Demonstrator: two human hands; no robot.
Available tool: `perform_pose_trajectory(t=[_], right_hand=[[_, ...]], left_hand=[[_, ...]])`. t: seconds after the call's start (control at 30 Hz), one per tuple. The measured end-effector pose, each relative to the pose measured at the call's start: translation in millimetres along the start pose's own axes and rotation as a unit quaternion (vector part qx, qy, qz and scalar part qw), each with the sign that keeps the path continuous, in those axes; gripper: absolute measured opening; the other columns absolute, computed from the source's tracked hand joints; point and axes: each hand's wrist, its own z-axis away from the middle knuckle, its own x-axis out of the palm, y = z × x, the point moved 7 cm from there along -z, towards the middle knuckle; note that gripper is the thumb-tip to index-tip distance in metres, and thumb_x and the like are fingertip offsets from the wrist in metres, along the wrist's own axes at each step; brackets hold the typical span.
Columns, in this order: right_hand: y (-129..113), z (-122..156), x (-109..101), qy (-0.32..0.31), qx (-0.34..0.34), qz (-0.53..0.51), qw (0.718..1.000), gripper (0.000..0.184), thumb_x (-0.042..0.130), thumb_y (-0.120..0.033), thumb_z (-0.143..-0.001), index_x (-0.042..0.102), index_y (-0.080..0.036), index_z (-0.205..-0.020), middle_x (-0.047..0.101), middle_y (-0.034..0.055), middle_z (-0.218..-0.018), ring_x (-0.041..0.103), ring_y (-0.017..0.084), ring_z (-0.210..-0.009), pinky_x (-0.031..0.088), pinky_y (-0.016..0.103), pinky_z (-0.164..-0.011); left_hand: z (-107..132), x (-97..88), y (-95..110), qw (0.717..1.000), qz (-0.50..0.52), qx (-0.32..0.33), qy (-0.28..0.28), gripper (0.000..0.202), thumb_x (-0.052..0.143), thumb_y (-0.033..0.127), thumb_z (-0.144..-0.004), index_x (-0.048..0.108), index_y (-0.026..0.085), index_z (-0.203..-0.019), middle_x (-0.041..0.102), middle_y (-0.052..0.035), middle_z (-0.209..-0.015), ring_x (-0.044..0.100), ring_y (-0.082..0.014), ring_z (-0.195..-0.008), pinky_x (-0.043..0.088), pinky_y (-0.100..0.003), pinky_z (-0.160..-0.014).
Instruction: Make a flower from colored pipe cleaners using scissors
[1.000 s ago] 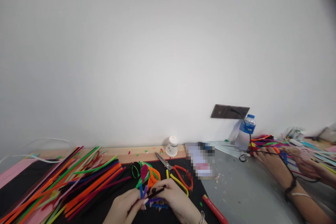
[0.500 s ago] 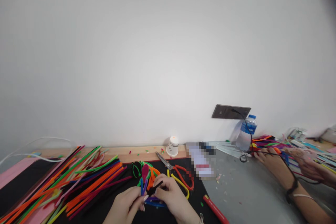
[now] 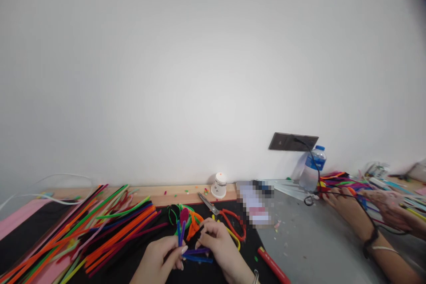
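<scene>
Blue and purple pipe cleaners (image 3: 181, 232) are pinched in my left hand (image 3: 162, 255), two ends standing up and two pointing right (image 3: 198, 256). To the right, my right hand (image 3: 218, 244) has its fingers bent together around a black pipe cleaner (image 3: 199, 233), mostly hidden by the fingers. Just beyond my hands lie an orange twisted pipe cleaner piece (image 3: 194, 225), a dark pink oval piece (image 3: 184, 214) and a green and black coil (image 3: 173, 215).
Scissors with red handles (image 3: 234, 222) lie behind my right hand. A white paper cup (image 3: 218, 185) stands against the wall. Many loose pipe cleaners (image 3: 113, 239) spread out at left. A red pen-like tool (image 3: 273, 266) lies at right. Another person's arms (image 3: 356, 222) work near a water bottle (image 3: 313, 168).
The black pipe cleaner has come away from the blue and purple ones, and less of it shows. My right hand has shifted slightly away from my left, which stays nearly still.
</scene>
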Motion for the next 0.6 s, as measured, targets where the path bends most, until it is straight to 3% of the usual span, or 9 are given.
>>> perform_pose_trajectory(t=[0.33,0.5,0.6], right_hand=[[13.9,-4.9,-6.7,0.029,0.033,-0.029,0.999,0.016,0.056,-0.019,-0.064,0.051,-0.014,-0.05,0.053,-0.0021,-0.05,0.037,0.006,-0.04,0.026,0.019,-0.039],[20.8,-9.0,-8.3,0.032,0.035,-0.106,0.993,0.032,0.054,-0.047,-0.071,0.051,-0.015,-0.068,0.053,-0.0013,-0.058,0.041,0.006,-0.04,0.031,0.016,-0.035],[23.1,-8.7,-1.1,0.004,0.043,-0.095,0.995,0.041,0.058,-0.053,-0.066,0.052,-0.014,-0.077,0.054,-0.0018,-0.056,0.04,0.005,-0.034,0.033,0.016,-0.031]], left_hand=[[-1.0,5.2,-17.2,0.992,0.105,-0.074,-0.01,0.026,0.05,0.034,-0.077,0.06,0.015,-0.063,0.063,-0.0008,-0.049,0.059,-0.0157,-0.049,0.044,-0.02,-0.048],[-1.4,0.2,-30.1,0.982,0.155,-0.103,0.026,0.031,0.054,0.042,-0.074,0.059,0.016,-0.058,0.064,-0.0006,-0.05,0.061,-0.0162,-0.05,0.046,-0.022,-0.049],[-2.3,-4.4,-37.1,0.97,0.202,-0.126,0.054,0.032,0.058,0.047,-0.07,0.061,0.016,-0.065,0.066,-0.0005,-0.056,0.063,-0.0175,-0.056,0.048,-0.022,-0.052]])
